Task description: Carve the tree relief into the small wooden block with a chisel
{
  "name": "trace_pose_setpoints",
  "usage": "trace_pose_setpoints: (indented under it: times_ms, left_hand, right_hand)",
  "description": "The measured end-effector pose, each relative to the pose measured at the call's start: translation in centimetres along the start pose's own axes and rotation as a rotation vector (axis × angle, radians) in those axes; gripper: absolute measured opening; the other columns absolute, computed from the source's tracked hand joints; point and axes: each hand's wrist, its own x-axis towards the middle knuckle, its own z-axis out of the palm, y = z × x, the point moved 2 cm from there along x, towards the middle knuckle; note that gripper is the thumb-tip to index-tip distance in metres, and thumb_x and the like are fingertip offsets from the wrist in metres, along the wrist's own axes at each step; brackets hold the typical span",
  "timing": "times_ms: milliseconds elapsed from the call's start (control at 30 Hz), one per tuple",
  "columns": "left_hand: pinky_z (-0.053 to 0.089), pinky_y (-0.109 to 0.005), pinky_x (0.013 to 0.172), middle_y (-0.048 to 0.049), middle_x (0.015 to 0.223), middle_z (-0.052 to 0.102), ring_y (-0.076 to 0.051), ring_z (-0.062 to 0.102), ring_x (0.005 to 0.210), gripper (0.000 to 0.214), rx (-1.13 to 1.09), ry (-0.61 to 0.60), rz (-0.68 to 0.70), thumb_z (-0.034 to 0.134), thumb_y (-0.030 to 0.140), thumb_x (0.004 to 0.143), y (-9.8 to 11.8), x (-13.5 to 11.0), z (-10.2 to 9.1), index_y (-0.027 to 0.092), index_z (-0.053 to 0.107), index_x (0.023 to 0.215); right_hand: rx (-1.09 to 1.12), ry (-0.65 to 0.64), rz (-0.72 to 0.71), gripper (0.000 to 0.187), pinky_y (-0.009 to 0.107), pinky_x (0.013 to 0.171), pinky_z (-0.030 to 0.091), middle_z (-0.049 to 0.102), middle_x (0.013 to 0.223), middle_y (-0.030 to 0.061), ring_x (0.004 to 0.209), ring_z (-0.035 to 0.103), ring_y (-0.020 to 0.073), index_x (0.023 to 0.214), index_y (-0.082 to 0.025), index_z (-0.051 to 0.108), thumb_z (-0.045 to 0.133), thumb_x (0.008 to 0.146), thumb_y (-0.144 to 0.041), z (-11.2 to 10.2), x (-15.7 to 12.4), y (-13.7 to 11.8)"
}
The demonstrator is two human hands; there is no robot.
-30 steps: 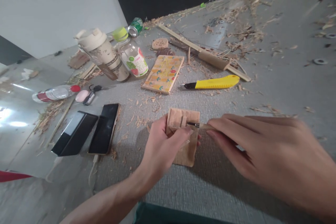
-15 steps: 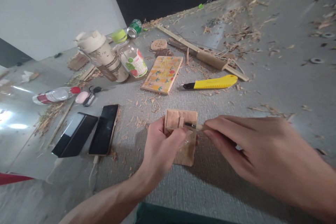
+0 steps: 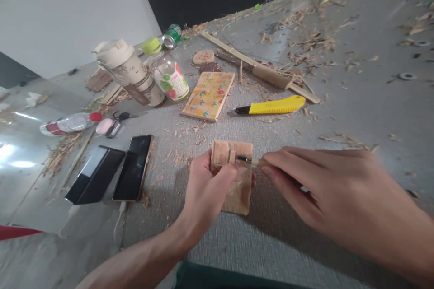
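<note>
My left hand is closed around a small wooden block, its thumb lying across the face and fingertips showing at the right edge. Carved steps and a raised strip mark the upper part of the block. My right hand pinches the handle of a carving chisel, whose dark metal blade points left. The blade's tip touches or sits just over the carved area beside the raised strip, close to my left thumb. Most of the handle is hidden in my right hand.
Beyond the block lie a yellow utility knife and a patterned wooden board. A tumbler, a green-capped bottle and a can stand behind. Leftward are a phone, a dark folded case and a lying bottle. Wood shavings litter the table.
The view has shifted very slightly, so most things appear a little further left. Both hands keep their holds, and the chisel stays at nearly the same spot on the block.
</note>
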Motion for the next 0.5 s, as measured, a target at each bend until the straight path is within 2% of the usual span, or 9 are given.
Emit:
trace_pose_setpoints:
  times_ms: [233, 500]
  left_hand:
    - [0.059, -0.025, 0.060, -0.0003, 0.070, 0.077, -0.018, 0.074, 0.064, 0.006, -0.025, 0.001, -0.013, 0.075, 0.026, 0.079, -0.16, -0.20, 0.06, 0.021, 0.075, 0.078]
    - [0.061, -0.024, 0.059, -0.0009, 0.069, 0.078, -0.017, 0.074, 0.059, 0.007, -0.082, -0.050, -0.018, 0.075, 0.026, 0.081, -0.28, -0.10, 0.31, 0.020, 0.075, 0.078]
  right_hand:
    - [-0.030, 0.008, -0.016, 0.023, 0.041, 0.052, 0.035, 0.066, 0.073, -0.0032, 0.051, 0.061, 0.0186, 0.101, -0.022, 0.071, 0.054, 0.116, -0.014, -0.07, -0.04, -0.18]
    - [-0.071, 0.037, -0.037, 0.029, 0.042, 0.054, 0.034, 0.064, 0.071, -0.0035, 0.050, 0.056, 0.0185, 0.096, -0.022, 0.071, 0.052, 0.117, -0.015, -0.27, 0.15, -0.52]
